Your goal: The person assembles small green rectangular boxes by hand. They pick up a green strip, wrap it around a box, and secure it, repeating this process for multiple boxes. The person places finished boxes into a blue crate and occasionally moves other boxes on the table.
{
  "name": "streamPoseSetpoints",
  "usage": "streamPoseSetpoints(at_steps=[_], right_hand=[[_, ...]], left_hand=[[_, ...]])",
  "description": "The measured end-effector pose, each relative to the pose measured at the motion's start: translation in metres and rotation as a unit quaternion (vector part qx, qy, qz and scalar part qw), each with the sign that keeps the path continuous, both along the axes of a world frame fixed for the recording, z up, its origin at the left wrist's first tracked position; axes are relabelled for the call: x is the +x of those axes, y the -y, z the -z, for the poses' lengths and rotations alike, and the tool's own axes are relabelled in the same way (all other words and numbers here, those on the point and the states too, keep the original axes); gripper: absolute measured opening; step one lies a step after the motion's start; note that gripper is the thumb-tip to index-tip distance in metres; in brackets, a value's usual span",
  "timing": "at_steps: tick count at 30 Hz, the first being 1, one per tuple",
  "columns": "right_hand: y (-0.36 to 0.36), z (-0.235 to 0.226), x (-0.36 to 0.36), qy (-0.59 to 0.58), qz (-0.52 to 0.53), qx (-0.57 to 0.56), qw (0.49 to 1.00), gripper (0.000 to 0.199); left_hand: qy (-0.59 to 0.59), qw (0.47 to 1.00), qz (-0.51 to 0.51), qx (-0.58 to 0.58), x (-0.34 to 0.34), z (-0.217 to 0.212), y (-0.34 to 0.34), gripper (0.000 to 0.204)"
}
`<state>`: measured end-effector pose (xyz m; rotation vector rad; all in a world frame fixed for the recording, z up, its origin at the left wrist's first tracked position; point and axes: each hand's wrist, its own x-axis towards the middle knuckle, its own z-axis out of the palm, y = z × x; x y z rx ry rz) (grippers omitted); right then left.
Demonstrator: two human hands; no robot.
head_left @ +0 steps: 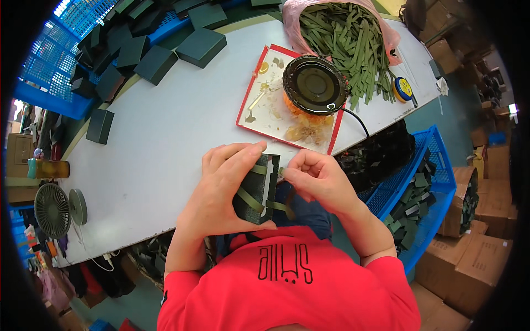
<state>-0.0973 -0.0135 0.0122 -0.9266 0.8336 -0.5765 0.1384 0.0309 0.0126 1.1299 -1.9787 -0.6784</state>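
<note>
Other boxes [201, 51]: lying at upper left of the frame, well apart from the hands.
Left hand [215, 185]: its grip is closing round the box [255, 185] at lower centre; loosening fingers could be letting it tilt.
Ribbons [251, 199]: crossing the box; slack could be leaving them sitting askew.
Right hand [320, 179]: its grip is apparently pinching a ribbon end [281, 171] beside the box; over-pulling could be dragging it crooked.
Pot [316, 83]: standing upper centre-right; a knock could be spilling its contents.
</note>
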Motion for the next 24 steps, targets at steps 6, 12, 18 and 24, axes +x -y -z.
streamPoseSetpoints(at_steps=[6, 12, 18, 24], right_hand=[[0.005, 0.0, 0.006, -0.039, -0.023, -0.016, 0.999, 0.019], [0.008, 0.001, 0.006, -0.05, -0.032, -0.027, 0.998, 0.019], [0.01, 0.003, 0.007, -0.074, -0.045, -0.053, 0.995, 0.018], [0.012, 0.011, 0.008, -0.153, -0.087, -0.138, 0.975, 0.021]], left_hand=[[0.015, 1.0, 0.014, -0.008, -0.002, -0.005, 0.002, 0.111], [0.02, 0.999, 0.026, -0.024, 0.0, -0.004, 0.003, 0.111], [0.036, 0.998, 0.043, -0.036, 0.002, -0.006, 0.005, 0.107], [0.112, 0.991, 0.064, -0.025, 0.001, -0.01, 0.004, 0.103]])
